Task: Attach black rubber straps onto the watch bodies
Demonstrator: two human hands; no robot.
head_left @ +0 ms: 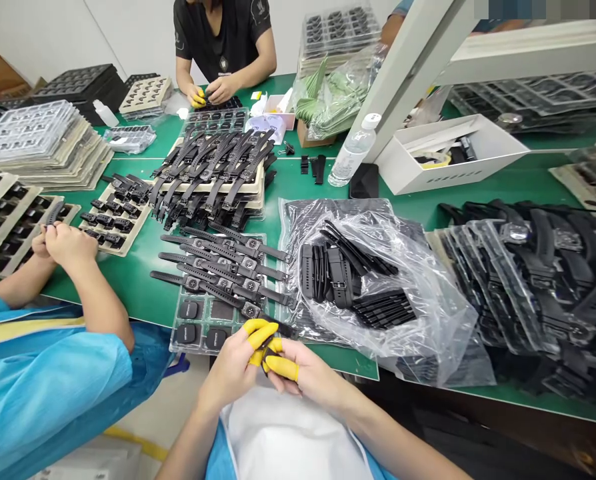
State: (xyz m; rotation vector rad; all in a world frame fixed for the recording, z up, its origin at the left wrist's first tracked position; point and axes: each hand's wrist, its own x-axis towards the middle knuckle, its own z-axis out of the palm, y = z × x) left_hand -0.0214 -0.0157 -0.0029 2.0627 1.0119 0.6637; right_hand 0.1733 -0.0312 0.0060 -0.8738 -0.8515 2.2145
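My left hand and my right hand meet just in front of the table edge, both wearing yellow finger cots. Between the fingertips they pinch a small black watch part, mostly hidden by the fingers. Right beyond them lies a clear tray holding black watch bodies, with a row of assembled black watches laid across it. To the right sits an open plastic bag of black straps.
A person in a blue gown works at my left, hands on a strap. Another person in black works across the green table. Stacked trays, a water bottle, a white box and bagged watches surround me.
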